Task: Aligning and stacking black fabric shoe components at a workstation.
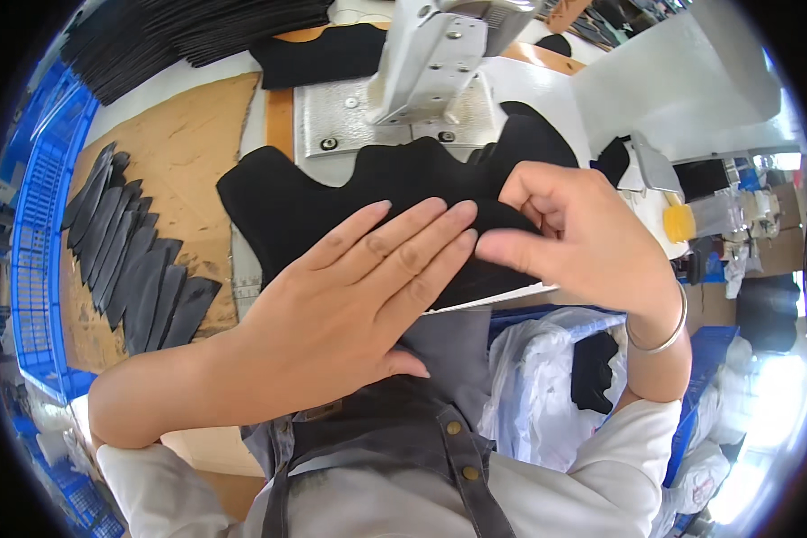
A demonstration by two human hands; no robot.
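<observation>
A cut black fabric piece (287, 202) with a wavy far edge lies on the work surface in front of the sewing machine (421, 81). My left hand (368, 278) rests flat on it, fingers stretched out together toward the upper right. At the right part of the cloth, my right hand (583, 238) pinches a folded-over edge of the fabric between thumb and curled fingers. The thumb points left, close to my left fingertips. Part of the fabric is hidden under both hands.
On a brown cardboard sheet (188, 117) at the left lie several dark narrow pieces (121, 242). Beside it stands a blue crate (40, 242). Black stacks (179, 36) fill the far left. A plastic-lined bin (529, 386) with black cloth sits below the table edge at right.
</observation>
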